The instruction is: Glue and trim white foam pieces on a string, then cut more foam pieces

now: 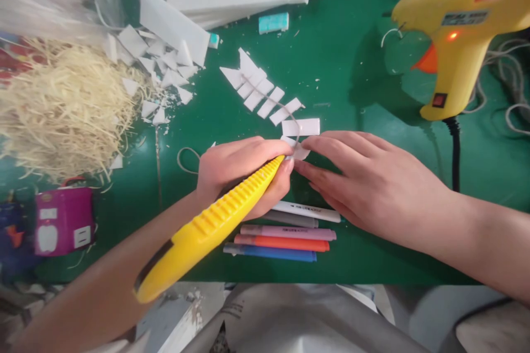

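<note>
Left hand (244, 174) grips the yellow tool (215, 220). Right hand (368, 187) touches the white piece (303, 153); finger pinch cannot be determined. Steady the piece firmly.

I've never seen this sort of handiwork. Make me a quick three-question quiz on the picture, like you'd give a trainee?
1. Which hand grips the yellow ribbed plastic handle: left or right?
2. True or false: the right hand is wrapped around the yellow plastic glue gun.
3. Of the slim plastic markers, which lies lowest in the picture: A, pink; B, orange; C, blue?

Key:
1. The left hand.
2. False: the glue gun is apart from the right hand, whose fingers are at a small white flat piece.
3. C.
</note>
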Available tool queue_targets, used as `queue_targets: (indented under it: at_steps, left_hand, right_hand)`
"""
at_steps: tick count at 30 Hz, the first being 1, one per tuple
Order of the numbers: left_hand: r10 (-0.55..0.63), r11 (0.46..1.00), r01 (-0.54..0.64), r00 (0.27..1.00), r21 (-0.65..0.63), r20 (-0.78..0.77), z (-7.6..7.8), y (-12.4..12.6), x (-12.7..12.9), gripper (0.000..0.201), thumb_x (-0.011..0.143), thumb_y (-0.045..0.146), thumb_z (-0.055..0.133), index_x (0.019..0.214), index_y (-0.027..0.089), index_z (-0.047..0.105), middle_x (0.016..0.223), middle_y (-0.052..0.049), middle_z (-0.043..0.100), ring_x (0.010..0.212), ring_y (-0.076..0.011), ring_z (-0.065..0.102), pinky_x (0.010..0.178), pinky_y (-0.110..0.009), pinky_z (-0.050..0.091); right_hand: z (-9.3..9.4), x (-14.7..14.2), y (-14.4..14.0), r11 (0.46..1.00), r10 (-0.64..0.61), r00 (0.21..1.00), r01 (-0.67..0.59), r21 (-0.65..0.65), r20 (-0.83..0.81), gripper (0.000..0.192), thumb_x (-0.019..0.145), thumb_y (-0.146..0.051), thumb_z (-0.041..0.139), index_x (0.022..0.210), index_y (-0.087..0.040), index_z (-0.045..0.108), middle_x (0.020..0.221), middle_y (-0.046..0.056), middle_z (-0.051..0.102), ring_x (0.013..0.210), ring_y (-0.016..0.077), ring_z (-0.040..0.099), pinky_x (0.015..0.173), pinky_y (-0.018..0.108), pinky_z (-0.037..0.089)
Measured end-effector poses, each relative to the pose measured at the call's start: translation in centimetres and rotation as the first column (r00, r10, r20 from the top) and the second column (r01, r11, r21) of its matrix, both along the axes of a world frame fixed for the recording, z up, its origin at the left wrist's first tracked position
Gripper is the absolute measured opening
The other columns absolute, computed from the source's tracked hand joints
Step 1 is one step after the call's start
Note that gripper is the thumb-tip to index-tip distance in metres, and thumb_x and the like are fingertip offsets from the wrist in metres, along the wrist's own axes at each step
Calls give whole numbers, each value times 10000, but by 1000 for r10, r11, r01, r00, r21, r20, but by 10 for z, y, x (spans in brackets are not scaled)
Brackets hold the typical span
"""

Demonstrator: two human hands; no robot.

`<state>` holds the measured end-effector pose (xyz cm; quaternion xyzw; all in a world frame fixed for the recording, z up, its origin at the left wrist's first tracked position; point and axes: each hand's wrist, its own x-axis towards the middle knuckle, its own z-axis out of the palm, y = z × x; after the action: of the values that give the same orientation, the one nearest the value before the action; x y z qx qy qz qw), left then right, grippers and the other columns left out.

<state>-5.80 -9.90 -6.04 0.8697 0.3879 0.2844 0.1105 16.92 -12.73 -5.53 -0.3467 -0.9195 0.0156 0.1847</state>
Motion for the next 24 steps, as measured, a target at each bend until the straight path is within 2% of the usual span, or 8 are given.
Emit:
queue_targets:
  at_steps: [13,24]
  left_hand:
    - [9,997,-7,1000,81,-18,-2,1,-2,203,966,310,580,947,270,779,787,24,795,649,-147,736,599,-230,570]
    - [-17,1000,18,999,-12,43,1,-1,-2,190,966,262,582,944,243,769,835,29,809,649,-129,741,643,-201,591]
  right_hand:
    - [2,-4,-4,999,-31,999,30,10,33,322,997,-67,470,1135,-86,761,1116,162,771,991,259,728,802,361,604]
    - [3,-3,-5,1000,-15,999,15,-3,41,298,999,-85,498,1186,-85,730,1141,153,755,1019,248,706,854,365,597]
